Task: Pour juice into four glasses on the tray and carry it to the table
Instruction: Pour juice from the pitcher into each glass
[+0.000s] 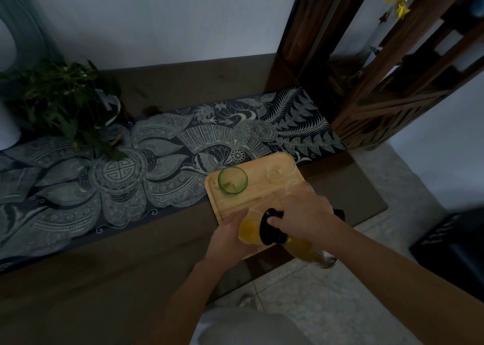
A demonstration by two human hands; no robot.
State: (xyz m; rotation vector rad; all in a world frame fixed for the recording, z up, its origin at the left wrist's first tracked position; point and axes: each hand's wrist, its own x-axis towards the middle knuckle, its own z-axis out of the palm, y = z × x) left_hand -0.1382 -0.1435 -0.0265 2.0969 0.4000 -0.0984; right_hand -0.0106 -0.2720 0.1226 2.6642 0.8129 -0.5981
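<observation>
Potted plant [60, 104] far left on the table [78, 279], patterned runner [157, 161] down the middle. Wooden tray [235, 203] at the table's right end. Green glass [232, 180] at its back-left, no juice visible in it. Left hand [227, 240] grip wrapped around the front glass [250, 231], part-filled with orange juice. Jug [296, 242] tilted, black lid at that glass; right hand [303, 211] grip closed on it. Two clear glasses [279, 168] on the tray's right side.

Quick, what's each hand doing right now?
Left hand: grips the glass that is part full of juice.
Right hand: grips the tilted juice pitcher.
</observation>
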